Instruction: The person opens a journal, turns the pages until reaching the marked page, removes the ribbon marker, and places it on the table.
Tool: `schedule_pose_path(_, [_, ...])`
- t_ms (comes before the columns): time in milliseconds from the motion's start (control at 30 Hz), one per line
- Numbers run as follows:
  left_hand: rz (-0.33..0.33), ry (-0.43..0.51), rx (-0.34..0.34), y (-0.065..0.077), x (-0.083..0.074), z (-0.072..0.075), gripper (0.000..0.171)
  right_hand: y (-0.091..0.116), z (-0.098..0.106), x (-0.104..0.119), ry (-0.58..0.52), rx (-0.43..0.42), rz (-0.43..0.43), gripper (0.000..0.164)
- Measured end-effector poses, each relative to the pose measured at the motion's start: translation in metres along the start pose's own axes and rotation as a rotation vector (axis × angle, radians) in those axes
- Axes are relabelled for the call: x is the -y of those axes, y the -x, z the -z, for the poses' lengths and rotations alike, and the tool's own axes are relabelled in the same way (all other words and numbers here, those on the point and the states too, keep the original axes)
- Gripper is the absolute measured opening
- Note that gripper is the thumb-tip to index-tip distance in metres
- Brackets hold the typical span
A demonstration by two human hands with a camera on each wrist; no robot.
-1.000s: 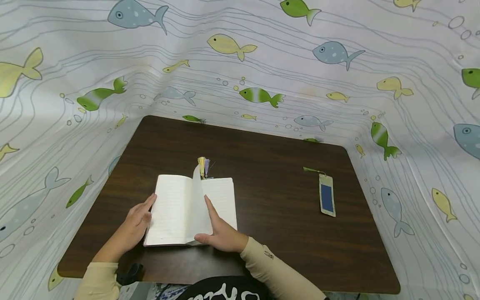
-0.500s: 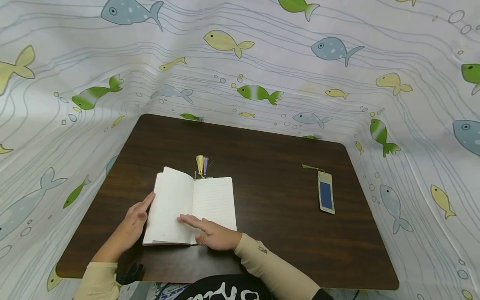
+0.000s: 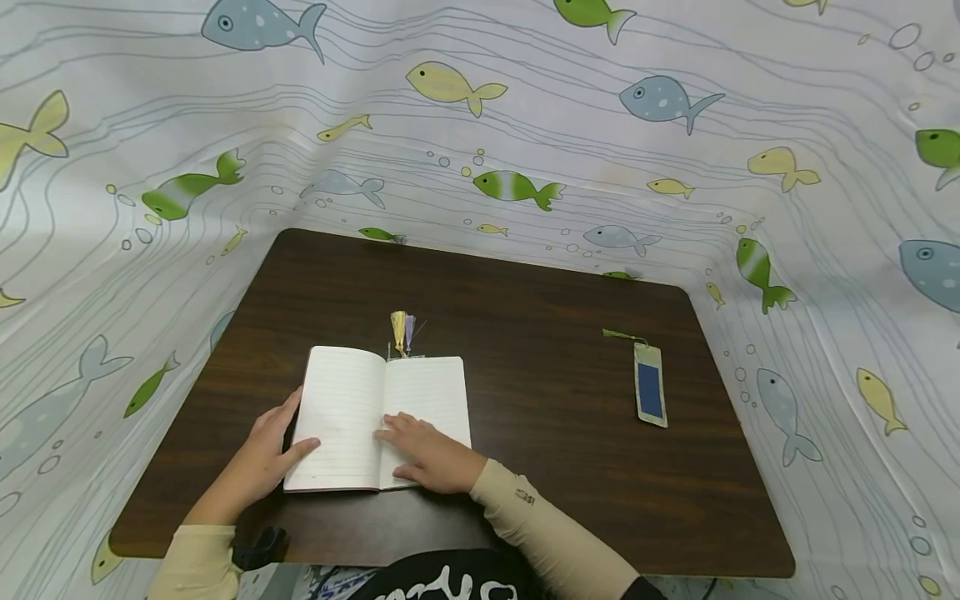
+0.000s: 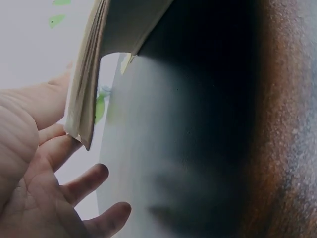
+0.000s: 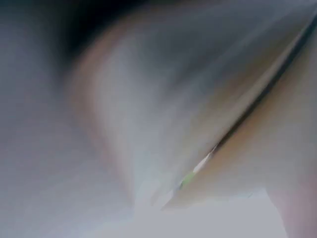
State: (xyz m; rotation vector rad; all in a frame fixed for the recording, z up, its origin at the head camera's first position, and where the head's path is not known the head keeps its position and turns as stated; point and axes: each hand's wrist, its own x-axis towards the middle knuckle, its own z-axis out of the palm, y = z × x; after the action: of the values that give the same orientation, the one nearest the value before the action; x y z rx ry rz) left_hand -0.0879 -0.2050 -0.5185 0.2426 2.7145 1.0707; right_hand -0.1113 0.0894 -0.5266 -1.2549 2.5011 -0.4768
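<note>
An open notebook (image 3: 337, 417) with ruled pages lies on the table, both pages facing up. At its left edge my left hand (image 3: 262, 454) holds the book, thumb over the left page and fingers along the side. The left wrist view shows the page block (image 4: 84, 74) between thumb and index finger, the other fingers spread loosely. My right hand (image 3: 435, 454) rests on the lower right page, fingertips near the centre fold. Motion blurs the right wrist view. A yellow tassel (image 3: 399, 329) and a purple tassel (image 3: 409, 331) stick out beyond the notebook's top edge.
A bookmark (image 3: 649, 387) with a blue panel and green tassel (image 3: 622, 335) lies to the right on the dark wooden table (image 3: 540, 375). Fish-printed white cloth (image 3: 525, 100) surrounds the table's back and sides.
A leaf has swung over from right to left and now lies flat. My right hand swept left with it, then came back to the right page. My left thumb moved onto the left page.
</note>
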Motion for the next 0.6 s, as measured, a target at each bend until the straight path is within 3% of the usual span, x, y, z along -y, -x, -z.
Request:
schedule_pose_path(100, [0.012,0.0,0.007,-0.001,0.001,0.0,0.095,0.008,0.0,-0.014,0.127,-0.014,-0.083,0.066])
schedule_pose_path(200, [-0.016,-0.009,-0.003,-0.001,0.003,-0.001,0.092,0.018,0.001,-0.028,0.186,-0.019,-0.177,0.077])
schedule_pose_path(367, [-0.076,-0.046,-0.02,-0.002,0.005,-0.002,0.081,0.037,0.006,-0.047,0.165,-0.023,-0.338,0.096])
schedule_pose_path(600, [-0.062,-0.062,-0.003,-0.002,0.006,-0.002,0.08,0.047,0.009,-0.055,0.136,-0.039,-0.367,0.103])
